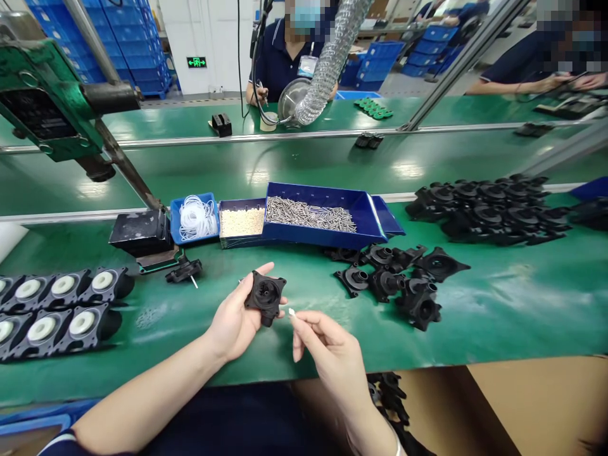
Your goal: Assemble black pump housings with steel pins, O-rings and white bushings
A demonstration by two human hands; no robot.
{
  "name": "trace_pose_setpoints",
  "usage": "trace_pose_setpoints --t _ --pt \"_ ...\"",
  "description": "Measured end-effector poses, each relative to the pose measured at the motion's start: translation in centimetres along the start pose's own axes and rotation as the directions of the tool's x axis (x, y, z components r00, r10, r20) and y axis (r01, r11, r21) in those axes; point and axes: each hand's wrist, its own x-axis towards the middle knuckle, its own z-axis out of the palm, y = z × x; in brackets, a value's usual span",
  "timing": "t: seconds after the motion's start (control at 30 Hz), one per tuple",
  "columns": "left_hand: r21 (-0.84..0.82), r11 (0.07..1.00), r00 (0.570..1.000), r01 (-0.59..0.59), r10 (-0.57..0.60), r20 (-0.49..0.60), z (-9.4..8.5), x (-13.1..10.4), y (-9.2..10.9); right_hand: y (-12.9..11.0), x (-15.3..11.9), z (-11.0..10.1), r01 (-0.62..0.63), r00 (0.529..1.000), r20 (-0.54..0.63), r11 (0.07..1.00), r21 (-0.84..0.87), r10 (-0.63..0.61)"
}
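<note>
My left hand is closed around a black plastic housing, with the thumb at its left edge and the fingers beneath. The housing has a square flange with corner lugs, and its round recess faces up. Close by on the right, my right hand pinches a small white piece between thumb and fingertips. A slight gap separates that piece from the housing. Beyond my hands stand a tray of metal pins, a tray of small cream-coloured parts and a blue tray of white rings.
Loose black housings lie to the right, with stacked black parts behind. Rows of housings with white discs sit at left, beside a green press. Across the bench, a person works near an extraction hose.
</note>
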Motion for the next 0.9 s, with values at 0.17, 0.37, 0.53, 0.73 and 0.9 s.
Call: trace_pose_setpoints --t 0.17,0.37,0.53,0.73,0.9 --pt "0.083 0.996 1.0 -0.029 0.03 -0.008 -0.4 -0.4 -0.1 -1.1 1.2 1.0 0.264 0.959 0.007 0.881 -0.392 -0.284" --pt "0.188 0.981 0.998 -0.052 0.058 -0.029 -0.6 -0.7 -0.1 -0.8 1.9 1.9 0.448 0.873 0.089 0.718 -0.532 -0.479" --pt "0.322 0.941 0.993 -0.099 0.116 -0.035 -0.8 -0.7 -0.1 -0.8 2.0 1.9 0.448 0.871 0.12 0.672 -0.589 -0.476" --pt "0.563 0.794 0.964 -0.229 0.263 0.02 -1.6 -0.5 -0.3 -0.9 2.1 2.2 0.475 0.838 0.202 0.495 -0.728 -0.507" --pt "0.628 0.733 0.951 -0.261 0.306 0.04 -1.8 -0.9 -0.7 -0.6 2.1 2.4 0.531 0.802 0.247 0.461 -0.711 -0.543"
